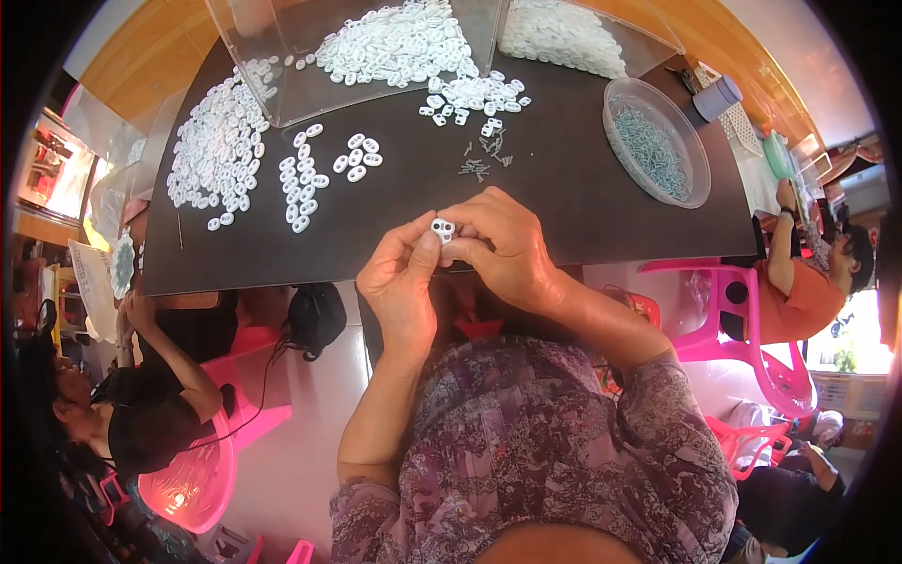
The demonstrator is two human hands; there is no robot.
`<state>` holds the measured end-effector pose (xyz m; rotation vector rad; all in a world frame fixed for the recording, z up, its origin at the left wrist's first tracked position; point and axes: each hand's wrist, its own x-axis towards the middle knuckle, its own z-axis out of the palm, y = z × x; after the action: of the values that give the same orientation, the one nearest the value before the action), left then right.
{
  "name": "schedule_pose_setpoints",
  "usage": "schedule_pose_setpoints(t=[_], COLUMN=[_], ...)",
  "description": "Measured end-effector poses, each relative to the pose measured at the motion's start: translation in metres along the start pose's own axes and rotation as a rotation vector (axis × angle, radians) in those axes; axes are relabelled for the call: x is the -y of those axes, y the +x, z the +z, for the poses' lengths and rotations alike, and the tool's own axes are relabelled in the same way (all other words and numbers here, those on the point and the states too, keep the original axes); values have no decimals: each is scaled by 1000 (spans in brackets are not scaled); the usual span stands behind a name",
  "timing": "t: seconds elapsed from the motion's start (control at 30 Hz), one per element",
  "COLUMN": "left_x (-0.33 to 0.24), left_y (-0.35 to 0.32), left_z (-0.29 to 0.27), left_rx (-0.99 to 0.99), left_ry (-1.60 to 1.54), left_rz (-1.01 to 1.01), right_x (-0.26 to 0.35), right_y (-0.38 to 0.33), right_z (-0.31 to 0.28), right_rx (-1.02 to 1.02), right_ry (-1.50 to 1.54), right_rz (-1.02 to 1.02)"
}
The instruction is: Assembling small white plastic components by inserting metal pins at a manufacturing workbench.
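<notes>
A small white plastic piece with dark holes (443,227) is pinched between both my hands just over the table's near edge. My left hand (402,274) grips it with thumb and fingers from the left. From the right, my right hand (505,246) closes on the same piece, its fingers partly hiding it. Ahead lie loose grey screws or pins (474,168) and a small pile of white pieces (476,93). To the left are spread white oval two-holed pieces (302,180), with a bigger heap of ovals (218,141) beyond.
Clear bins of white parts (395,39) stand at the back of the dark table (395,160). A round clear dish (696,179) of bluish-grey screws sits right, near a lidded cup (717,98). People work at both sides; pink chairs (691,315) are on the right.
</notes>
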<state>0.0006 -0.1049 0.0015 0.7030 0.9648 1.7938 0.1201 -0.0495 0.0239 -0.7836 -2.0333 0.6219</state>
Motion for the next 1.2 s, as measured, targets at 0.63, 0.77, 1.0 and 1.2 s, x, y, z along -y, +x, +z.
schedule_pose_setpoints(t=[0.63,0.77,1.0,1.2], left_x=[9,11,12,15], left_y=[-3,-3,-7,-8], left_z=[-8,-7,-3,-5], left_rx=[13,7,-19,-29], left_ry=[300,297,184,258], left_rz=[298,315,280,330], right_x=[7,8,4,2], right_y=[-6,-5,-6,-8], right_z=[9,10,14,18], right_rx=[-75,-70,-108,-153], right_ry=[97,88,95,61], right_rz=[14,15,-49,-151])
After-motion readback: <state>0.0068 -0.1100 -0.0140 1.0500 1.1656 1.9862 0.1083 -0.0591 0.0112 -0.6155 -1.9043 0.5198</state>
